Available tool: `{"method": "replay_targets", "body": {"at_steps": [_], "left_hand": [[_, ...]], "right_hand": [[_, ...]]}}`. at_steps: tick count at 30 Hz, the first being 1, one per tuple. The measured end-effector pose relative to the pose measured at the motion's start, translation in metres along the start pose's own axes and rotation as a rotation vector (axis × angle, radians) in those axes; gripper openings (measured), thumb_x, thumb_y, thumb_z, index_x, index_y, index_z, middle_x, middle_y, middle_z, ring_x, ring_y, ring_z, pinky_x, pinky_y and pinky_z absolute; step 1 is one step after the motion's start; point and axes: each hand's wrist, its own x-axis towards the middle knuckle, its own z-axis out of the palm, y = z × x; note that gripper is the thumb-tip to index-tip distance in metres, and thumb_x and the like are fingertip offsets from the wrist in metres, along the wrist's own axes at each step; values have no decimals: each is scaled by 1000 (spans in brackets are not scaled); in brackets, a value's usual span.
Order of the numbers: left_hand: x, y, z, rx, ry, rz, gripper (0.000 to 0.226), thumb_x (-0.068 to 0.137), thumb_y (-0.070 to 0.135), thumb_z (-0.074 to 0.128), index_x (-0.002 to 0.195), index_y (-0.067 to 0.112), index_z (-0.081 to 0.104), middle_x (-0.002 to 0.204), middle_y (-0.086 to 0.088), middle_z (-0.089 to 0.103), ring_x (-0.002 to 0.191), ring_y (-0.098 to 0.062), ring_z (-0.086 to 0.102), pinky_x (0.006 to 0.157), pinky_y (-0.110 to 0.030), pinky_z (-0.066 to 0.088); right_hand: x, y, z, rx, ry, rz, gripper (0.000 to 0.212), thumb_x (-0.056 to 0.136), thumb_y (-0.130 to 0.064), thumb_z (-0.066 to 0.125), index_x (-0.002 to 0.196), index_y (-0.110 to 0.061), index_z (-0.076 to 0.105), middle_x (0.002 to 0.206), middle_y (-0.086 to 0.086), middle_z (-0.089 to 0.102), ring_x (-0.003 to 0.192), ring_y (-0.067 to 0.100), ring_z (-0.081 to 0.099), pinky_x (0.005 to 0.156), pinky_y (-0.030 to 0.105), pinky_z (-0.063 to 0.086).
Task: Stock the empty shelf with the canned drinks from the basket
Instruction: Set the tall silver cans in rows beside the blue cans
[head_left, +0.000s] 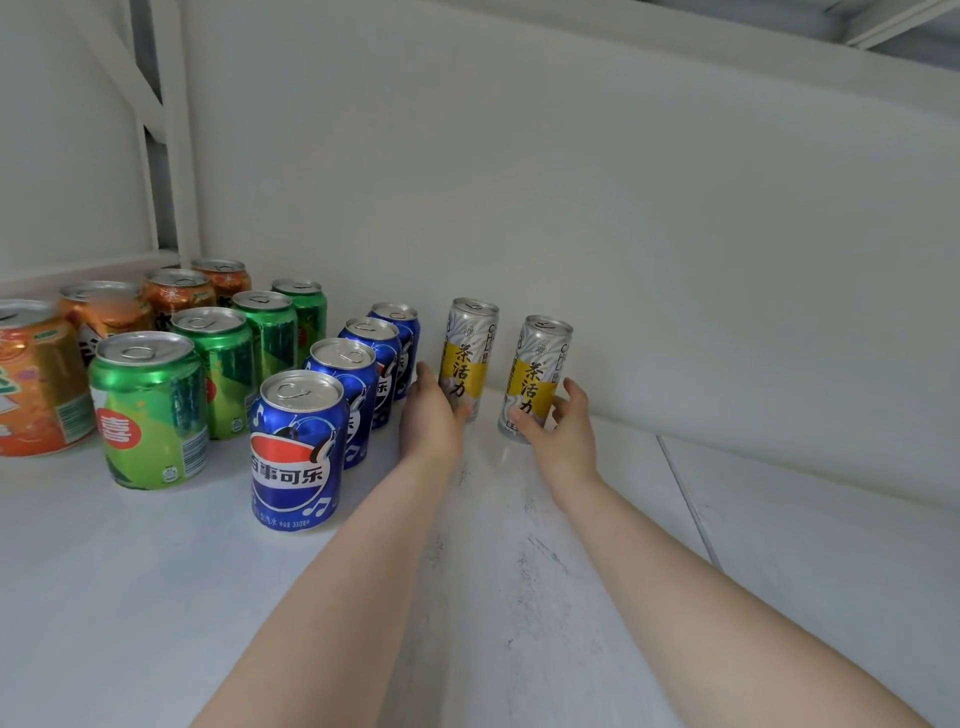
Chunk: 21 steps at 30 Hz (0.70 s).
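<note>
Two slim silver-and-yellow cans stand upright near the back wall of the white shelf (571, 545). My left hand (434, 415) grips the lower part of the left slim can (467, 348). My right hand (563, 426) curls round the base of the right slim can (540, 374). To the left stand rows of cans: a row of blue cola cans (298, 447), a row of green cans (150, 410) and a row of orange cans (39, 379). The basket is out of view.
The white back wall (623, 234) rises just behind the slim cans. A white frame post (176, 130) stands at the back left. A seam (685, 499) runs across the shelf board to the right of my right arm.
</note>
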Motion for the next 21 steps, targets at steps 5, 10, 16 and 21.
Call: {"method": "replay_targets", "body": {"at_steps": [5,10,16,21], "left_hand": [[-45,10,-18,105,-80,27,64,91,18,59,144,5,26,140,-18,41,126,-32,46,103,-39,40],[-126,40,-66,372,-204,162,53,93,21,54,143,15,36,139,-9,47,118,-29,54,93,-38,48],[-249,95,-118,564,-360,423,51,92,19,52,142,23,41,139,-2,49,116,-27,54,90,-35,48],[-354,132,-108,595,-475,663,52,91,19,51,143,21,40,138,-1,50,124,-26,47,98,-33,40]], "right_hand": [[-30,-14,-29,-167,-35,90,77,84,-31,71,147,-14,29,148,11,41,133,24,42,107,33,36],[-100,-62,-88,-466,-140,71,62,88,-25,65,143,-14,38,143,10,45,129,25,46,100,29,38],[-225,-114,-186,-856,-265,-45,58,89,-28,59,143,-23,38,143,1,44,130,23,41,97,33,42],[-320,-119,-264,-878,-221,15,59,89,-29,58,144,-23,37,143,0,44,131,22,40,98,33,42]]}}
